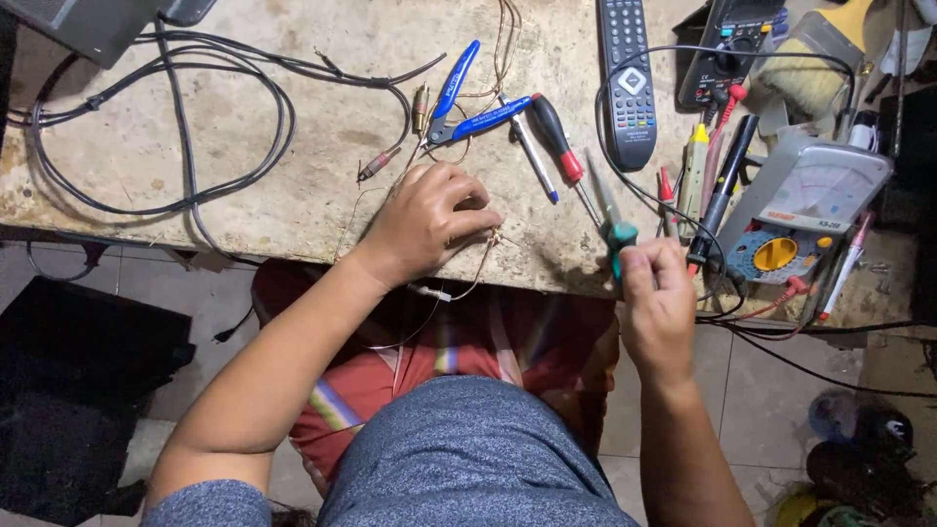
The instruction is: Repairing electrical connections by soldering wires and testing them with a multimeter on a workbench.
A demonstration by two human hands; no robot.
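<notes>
My left hand point(425, 220) rests on the worn workbench point(244, 117), its fingers pinched on a bundle of thin copper-coloured wires point(485, 256) near the front edge. At the bench's front edge my right hand point(656, 293) grips a small teal-handled screwdriver point(613, 220), its shaft pointing away from me. Blue-handled cutters point(467, 107) lie just beyond the left hand. A red and black screwdriver point(558, 141) and a pen point(532, 151) lie between the two hands.
A black remote control point(628, 78) lies at the back. Two multimeters point(800, 205) point(727, 49) with red and black probe leads crowd the right side. A brush point(815, 59) sits at far right. Black cables point(176, 117) loop across the left of the bench.
</notes>
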